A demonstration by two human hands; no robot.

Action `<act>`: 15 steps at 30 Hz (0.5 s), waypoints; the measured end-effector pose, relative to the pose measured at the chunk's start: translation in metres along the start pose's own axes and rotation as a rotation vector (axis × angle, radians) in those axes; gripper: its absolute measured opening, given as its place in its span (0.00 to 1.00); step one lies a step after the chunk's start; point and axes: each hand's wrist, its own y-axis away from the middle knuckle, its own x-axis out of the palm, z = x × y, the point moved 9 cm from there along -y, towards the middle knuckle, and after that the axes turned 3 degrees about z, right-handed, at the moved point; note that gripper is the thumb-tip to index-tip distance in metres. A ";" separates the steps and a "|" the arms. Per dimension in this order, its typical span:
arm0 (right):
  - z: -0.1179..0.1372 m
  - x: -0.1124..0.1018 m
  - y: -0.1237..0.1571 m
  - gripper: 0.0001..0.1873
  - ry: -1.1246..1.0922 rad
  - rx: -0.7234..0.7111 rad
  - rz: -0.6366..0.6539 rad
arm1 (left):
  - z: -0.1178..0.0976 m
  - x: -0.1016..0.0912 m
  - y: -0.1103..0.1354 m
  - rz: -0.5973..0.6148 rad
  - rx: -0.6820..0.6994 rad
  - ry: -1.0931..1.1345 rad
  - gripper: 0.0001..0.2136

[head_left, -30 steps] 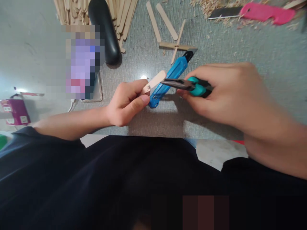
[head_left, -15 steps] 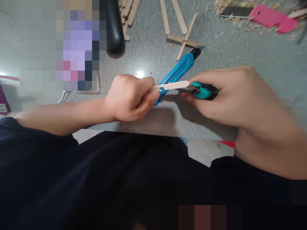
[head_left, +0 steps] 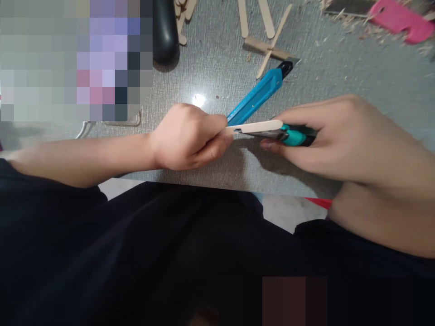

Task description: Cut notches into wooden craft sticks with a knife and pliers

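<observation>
On my feed I've got a pale cream wooden stick (head_left: 261, 126) mid-frame, with teal-and-black pliers (head_left: 294, 136) right of centre. Bright blue cutter (head_left: 256, 97) in the middle too, black near its tip. Tabletop (head_left: 204, 72) is grey with a fine woven-looking pattern. Hot pink knife handle (head_left: 396, 18) upper right, glossy black rounded thing (head_left: 165, 36) upper left, super dark navy clothing (head_left: 186, 235) below.

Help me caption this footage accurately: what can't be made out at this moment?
Head view:
Wooden stick: one end hidden inside the left hand.
Blue cutter: lower end hidden behind the left hand.
Pliers: handles mostly covered by the right hand.
Black object: far end cut off by the top edge.
</observation>
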 end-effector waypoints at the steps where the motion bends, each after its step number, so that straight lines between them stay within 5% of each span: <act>1: 0.000 0.000 0.000 0.08 -0.004 -0.002 0.004 | 0.000 0.001 0.000 0.012 -0.003 0.032 0.22; 15: 0.002 0.005 0.000 0.09 -0.013 0.032 -0.019 | -0.007 0.000 -0.006 0.061 -0.028 0.176 0.20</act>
